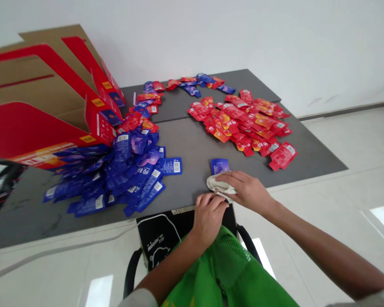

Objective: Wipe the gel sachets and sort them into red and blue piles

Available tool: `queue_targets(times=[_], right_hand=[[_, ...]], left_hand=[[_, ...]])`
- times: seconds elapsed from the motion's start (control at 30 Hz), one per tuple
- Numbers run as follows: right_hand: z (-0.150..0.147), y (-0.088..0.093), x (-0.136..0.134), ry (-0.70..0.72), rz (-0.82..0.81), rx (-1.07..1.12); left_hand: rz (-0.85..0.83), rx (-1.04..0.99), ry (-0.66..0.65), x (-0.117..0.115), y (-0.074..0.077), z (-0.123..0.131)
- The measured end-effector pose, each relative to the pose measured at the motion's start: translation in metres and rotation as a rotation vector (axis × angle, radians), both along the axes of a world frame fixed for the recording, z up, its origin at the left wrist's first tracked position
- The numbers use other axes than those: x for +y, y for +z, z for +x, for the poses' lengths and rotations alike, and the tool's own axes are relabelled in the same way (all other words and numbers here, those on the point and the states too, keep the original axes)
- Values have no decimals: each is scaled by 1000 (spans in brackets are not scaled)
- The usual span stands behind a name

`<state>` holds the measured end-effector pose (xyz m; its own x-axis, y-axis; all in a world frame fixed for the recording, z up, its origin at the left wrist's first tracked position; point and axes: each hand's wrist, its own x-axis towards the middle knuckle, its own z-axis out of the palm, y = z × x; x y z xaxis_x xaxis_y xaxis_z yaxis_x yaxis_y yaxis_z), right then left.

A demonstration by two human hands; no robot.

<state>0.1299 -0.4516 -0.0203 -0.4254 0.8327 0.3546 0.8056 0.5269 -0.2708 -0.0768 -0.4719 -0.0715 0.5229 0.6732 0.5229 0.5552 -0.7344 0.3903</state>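
My cloth [220, 186] is off-white, and the sachet [219, 166] beside it is blue. The left pile [131, 170] is blue too, the right pile [243, 123] red with orange patches; my shirt [224, 268] is green mesh.

My bright green vest [225, 273] has a perforated mesh panel [228, 260] on the front, approx. chest height. Pale grey sleeves, L sleeve [137, 298] & R sleeve [374, 299], only partly in shot at bottom. L hand [208, 219] & R hand [248, 192] bare, forearms too.

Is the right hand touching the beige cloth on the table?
Touching: the head view shows the right hand lying over the beige cloth, with its fingers on top of the fold.
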Motion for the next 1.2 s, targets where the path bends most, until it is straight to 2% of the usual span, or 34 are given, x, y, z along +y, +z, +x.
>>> queue_targets(times=[0.1,0.2,0.27,0.33,0.43,0.53,0.63,0.77,0.93,1.1,1.2], right_hand=[[2,-5,37,-78,25,-2],[6,6,78,-171,40,-40],[10,17,89,-244,78,-11],[15,25,80,-323,140,93],[25,24,45,-443,210,323],[33,8,9,-583,176,534],[38,-12,-9,-727,52,680],[38,-27,-11,-832,-40,768],[37,-26,-9,-876,-45,714],[36,-20,-10,-903,-68,708],[35,-16,-9,-920,-85,719]], left_hand=[[-13,2,-11,0,-1,0],[-14,40,-3,0,-2,1],[6,82,5,0,-1,3],[26,141,16,0,1,8],[18,205,50,3,8,18],[35,192,86,8,12,26],[88,224,80,14,11,27],[126,294,35,19,9,22],[151,291,-42,27,8,15],[113,93,-84,42,6,10],[71,-70,-6,48,22,2]])
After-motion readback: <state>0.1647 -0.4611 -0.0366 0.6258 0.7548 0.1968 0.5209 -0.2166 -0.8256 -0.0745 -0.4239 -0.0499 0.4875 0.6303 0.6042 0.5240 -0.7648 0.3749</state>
